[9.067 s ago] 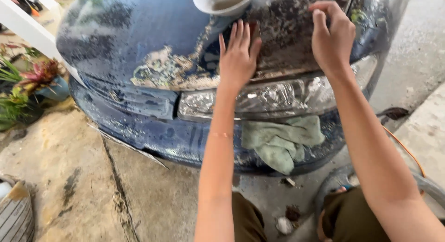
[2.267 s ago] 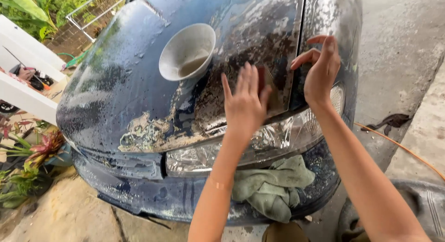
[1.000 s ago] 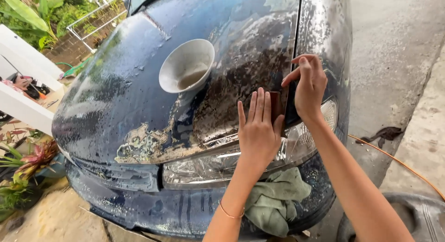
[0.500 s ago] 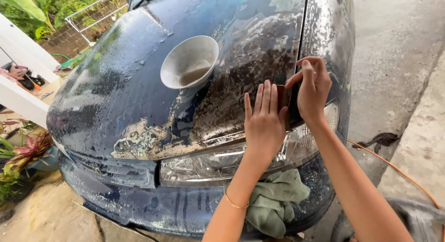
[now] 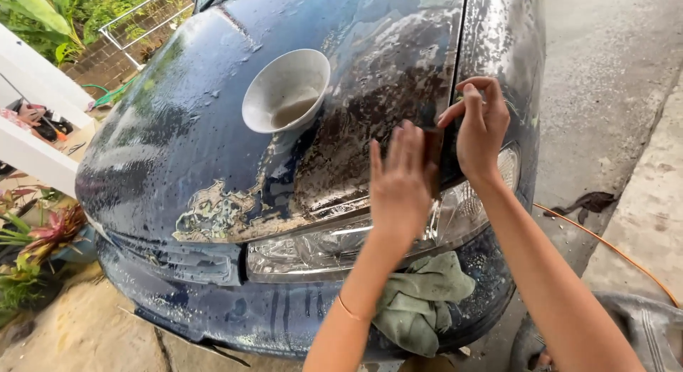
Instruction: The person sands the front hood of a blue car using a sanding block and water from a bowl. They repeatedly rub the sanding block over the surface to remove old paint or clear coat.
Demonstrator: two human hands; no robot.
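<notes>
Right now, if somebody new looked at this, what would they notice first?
Probably the two hands in the middle: the left hand lies flat on the wet, patchy dark blue car hood, and the right hand grips a dark sanding block. Next, the white bowl sitting higher up the hood, and the green rag on the bumper.

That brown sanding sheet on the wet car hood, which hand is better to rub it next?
Probably the right hand: its fingers already pinch the brown sheet against the hood. The left hand just presses flat beside it.
</notes>
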